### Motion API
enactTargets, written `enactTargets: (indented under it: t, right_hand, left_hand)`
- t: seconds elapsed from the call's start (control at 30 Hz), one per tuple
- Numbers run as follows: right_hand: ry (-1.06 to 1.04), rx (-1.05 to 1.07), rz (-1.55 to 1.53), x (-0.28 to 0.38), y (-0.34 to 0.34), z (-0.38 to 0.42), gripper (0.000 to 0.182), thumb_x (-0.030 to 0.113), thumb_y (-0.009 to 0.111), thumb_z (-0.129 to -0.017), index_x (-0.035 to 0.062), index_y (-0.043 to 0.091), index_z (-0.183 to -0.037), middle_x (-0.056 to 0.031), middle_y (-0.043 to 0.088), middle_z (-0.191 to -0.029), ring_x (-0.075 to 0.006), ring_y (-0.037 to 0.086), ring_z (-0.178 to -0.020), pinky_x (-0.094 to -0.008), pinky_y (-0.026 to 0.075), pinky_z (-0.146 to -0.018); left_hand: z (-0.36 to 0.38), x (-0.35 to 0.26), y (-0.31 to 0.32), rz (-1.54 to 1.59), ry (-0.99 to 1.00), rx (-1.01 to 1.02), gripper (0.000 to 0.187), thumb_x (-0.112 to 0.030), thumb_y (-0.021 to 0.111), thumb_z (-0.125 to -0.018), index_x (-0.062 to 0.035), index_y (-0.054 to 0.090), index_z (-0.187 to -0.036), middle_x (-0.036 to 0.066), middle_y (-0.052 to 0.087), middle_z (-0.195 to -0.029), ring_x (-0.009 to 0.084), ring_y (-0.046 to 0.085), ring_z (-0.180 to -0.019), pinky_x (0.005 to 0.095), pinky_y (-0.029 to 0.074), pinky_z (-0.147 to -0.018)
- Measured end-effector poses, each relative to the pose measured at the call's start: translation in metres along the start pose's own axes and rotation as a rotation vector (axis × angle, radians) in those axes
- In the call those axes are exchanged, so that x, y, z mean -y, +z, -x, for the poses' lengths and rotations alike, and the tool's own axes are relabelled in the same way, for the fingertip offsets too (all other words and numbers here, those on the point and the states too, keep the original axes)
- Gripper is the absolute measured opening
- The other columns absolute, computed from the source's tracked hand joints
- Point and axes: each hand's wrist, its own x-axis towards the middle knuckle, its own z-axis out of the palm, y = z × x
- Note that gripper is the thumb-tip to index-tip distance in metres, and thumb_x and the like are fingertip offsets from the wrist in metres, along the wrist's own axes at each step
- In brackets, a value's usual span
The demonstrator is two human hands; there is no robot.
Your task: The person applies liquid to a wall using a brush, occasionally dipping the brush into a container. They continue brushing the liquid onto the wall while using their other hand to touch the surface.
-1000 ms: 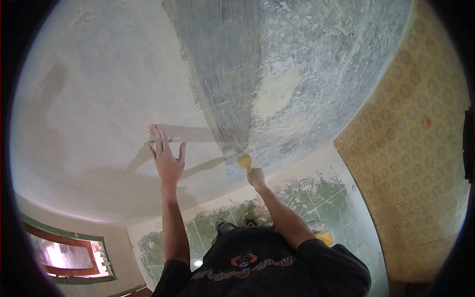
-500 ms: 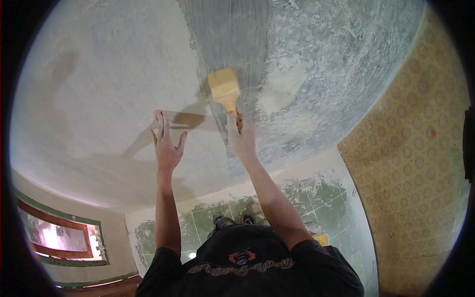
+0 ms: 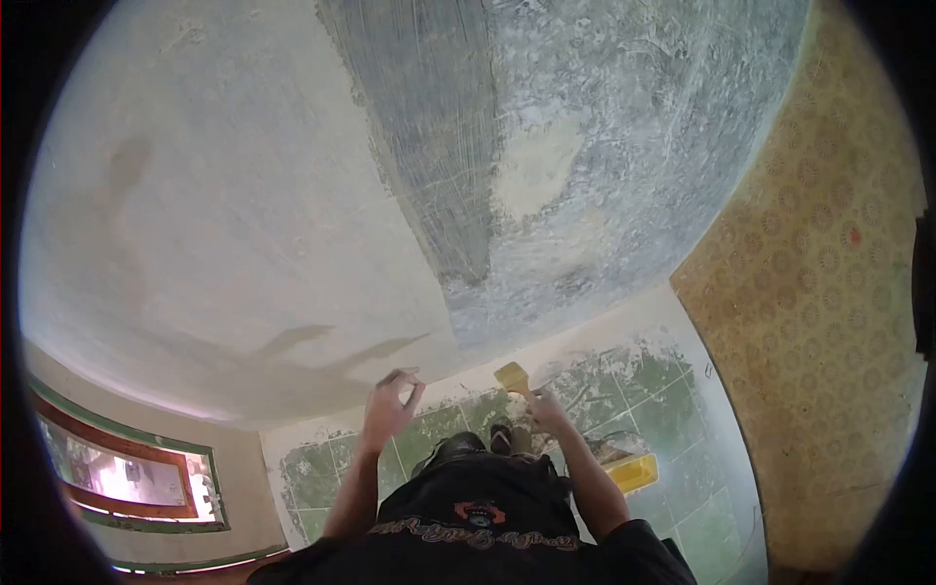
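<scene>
My right hand (image 3: 547, 410) is closed around the handle of a wide, flat paintbrush (image 3: 511, 376). The brush is low in front of me, over the floor by the wall's foot, its yellowish head pointing up and left. My left hand (image 3: 391, 402) is raised on the other side with bent fingers, the thumb a little apart from them, and nothing shows in it. In front stands a plaster wall (image 3: 234, 224), pale at left and mottled grey at right. A darker brushed strip (image 3: 429, 146) runs down between the two areas.
A yellow tray or container (image 3: 634, 474) is on the green tiled floor (image 3: 663, 414), right of my body. White splatter covers many tiles. A patterned yellow-brown surface (image 3: 809, 283) rises at right. A wood-framed window (image 3: 127, 473) is at lower left.
My right hand has drawn the paintbrush off the dark strip and down towards the floor. My left hand has dropped lower and its fingers have bent. The yellow container shows more fully.
</scene>
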Motion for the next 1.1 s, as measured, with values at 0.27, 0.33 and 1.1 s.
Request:
enactTargets:
  t: [0.27,0.33,1.1]
  right_hand:
    - [0.039,-0.092,-0.307,0.026,-0.049,0.090,0.034,0.031,0.064,-0.102,0.0019,0.069,-0.120,-0.0020,0.063,-0.077,-0.0079,0.053,-0.063,-0.0253,0.041,-0.055]
    - [0.003,-0.115,-0.301,0.030,-0.045,0.098,0.033,0.030,0.063,-0.102,0.0022,0.069,-0.119,-0.0018,0.062,-0.076,-0.0085,0.054,-0.063,-0.0255,0.042,-0.057]
    - [0.015,-0.265,-0.489,-0.006,0.062,0.474,0.028,0.030,0.060,-0.105,0.0084,0.062,-0.087,-0.0022,0.066,-0.070,-0.0078,0.054,-0.054,-0.0247,0.040,-0.050]
  left_hand:
    - [-0.008,-0.066,-0.030,0.058,0.068,-0.317,0.014,-0.014,0.068,-0.097,-0.0003,0.071,-0.101,0.018,0.074,-0.098,0.0335,0.073,-0.091,0.0401,0.056,-0.081]
    - [0.036,-0.064,-0.011,0.185,-0.026,-0.233,0.018,-0.017,0.068,-0.098,0.0008,0.072,-0.101,0.018,0.074,-0.095,0.0326,0.073,-0.091,0.0401,0.056,-0.081]
    - [0.503,-0.189,0.035,0.426,-0.446,0.142,0.030,-0.026,0.061,-0.102,0.0004,0.075,-0.103,0.015,0.077,-0.098,0.0238,0.073,-0.093,0.0363,0.055,-0.084]
